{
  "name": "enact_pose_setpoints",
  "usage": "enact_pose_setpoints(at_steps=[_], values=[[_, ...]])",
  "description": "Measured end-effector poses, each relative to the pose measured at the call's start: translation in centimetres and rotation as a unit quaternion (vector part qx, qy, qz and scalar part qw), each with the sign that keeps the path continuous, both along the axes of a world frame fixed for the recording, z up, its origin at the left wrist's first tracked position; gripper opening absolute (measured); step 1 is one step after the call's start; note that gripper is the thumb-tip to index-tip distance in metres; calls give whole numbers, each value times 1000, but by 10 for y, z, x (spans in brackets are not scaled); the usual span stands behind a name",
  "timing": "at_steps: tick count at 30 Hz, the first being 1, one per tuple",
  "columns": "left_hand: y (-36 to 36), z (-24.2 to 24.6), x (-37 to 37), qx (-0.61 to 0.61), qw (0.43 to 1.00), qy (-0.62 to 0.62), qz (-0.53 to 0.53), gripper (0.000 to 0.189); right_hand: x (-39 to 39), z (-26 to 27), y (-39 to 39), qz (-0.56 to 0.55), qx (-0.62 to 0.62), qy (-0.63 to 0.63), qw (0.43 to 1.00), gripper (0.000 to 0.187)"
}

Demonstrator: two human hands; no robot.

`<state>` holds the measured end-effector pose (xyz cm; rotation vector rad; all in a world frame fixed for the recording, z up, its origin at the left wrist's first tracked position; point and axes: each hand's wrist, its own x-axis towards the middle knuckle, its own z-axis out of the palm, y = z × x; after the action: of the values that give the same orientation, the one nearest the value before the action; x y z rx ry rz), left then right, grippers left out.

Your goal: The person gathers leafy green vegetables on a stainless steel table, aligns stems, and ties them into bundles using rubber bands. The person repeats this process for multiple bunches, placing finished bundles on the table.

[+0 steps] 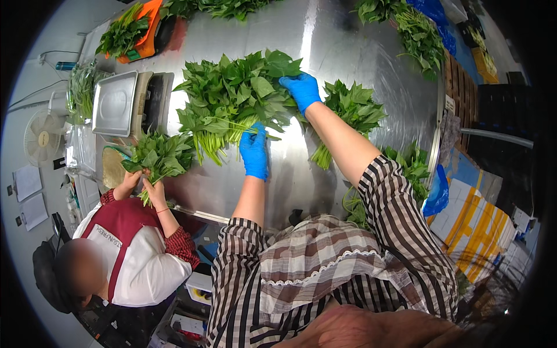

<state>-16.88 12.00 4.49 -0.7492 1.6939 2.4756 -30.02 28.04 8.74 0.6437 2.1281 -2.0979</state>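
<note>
A large heap of leafy green stems (235, 93) lies on the stainless steel table (278, 182), leaves toward the far side and cut ends toward me. At its near edge, my left hand (253, 152), in a blue glove, has its fingers closed around pale green stems. My right hand (304, 90), gloved in blue too, reaches to the heap's right edge. Its fingertips touch a broad leaf there; whether they pinch it is hidden. Just right of that forearm lies a smaller bunch of greens (354, 106), partly covered by the arm.
A co-worker's hands (152, 191) hold a bunch of greens (163, 154) at the left. Beyond them stands a scale with a metal pan (115, 103). An orange scale (150, 32) carries more greens. Other bunches (420, 39) lie at the far right. Taped boxes (474, 226) stand right of the table.
</note>
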Motion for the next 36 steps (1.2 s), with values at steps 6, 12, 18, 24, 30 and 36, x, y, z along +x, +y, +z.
enact_pose_setpoints(at_steps=[6,12,18,24,30,36], values=[[-12,0,-10,-6,999,19,28,28,10,-5,13,-66,59,42,995,20],[-10,9,-10,-18,999,20,25,27,10,37,37,-154,-68,151,974,16],[-10,3,-12,-12,1000,7,27,21,17,101,94,-175,-58,240,953,11],[-1,26,3,4,1000,13,-10,20,62,133,120,-141,-136,224,955,12],[34,48,29,-21,981,144,-126,22,127,119,100,-91,-246,136,955,12],[56,43,46,52,946,96,-305,22,159,85,92,-36,-277,125,952,15]])
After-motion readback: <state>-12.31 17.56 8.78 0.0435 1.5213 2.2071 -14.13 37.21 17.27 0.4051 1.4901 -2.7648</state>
